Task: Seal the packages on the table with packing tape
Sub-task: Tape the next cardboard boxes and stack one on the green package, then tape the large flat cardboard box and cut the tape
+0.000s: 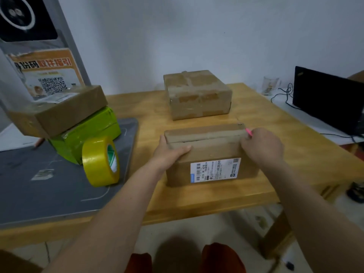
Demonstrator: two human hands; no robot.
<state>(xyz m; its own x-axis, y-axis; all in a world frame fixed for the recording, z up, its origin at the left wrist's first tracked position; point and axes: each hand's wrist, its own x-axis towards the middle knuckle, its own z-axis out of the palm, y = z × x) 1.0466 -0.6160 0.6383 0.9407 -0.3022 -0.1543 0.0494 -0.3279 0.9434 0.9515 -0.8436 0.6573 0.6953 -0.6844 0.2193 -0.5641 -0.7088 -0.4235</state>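
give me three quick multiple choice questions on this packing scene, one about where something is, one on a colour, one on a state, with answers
1. Where does the roll of tape stand?
A. on the grey mat, left of the near box
B. on top of the far box
C. beside the laptop

2. What colour is the package under the brown box at the left?
A. red
B. blue
C. bright green

3. What is the left hand doing?
A. lifting the tape roll
B. resting flat on the near box with straight fingers
C. hanging clear of the table

Answers:
1 A, the roll stands on edge on the grey mat.
2 C, the green package shows beneath the brown box.
3 B, its fingers lie on the near box, by the top seam.
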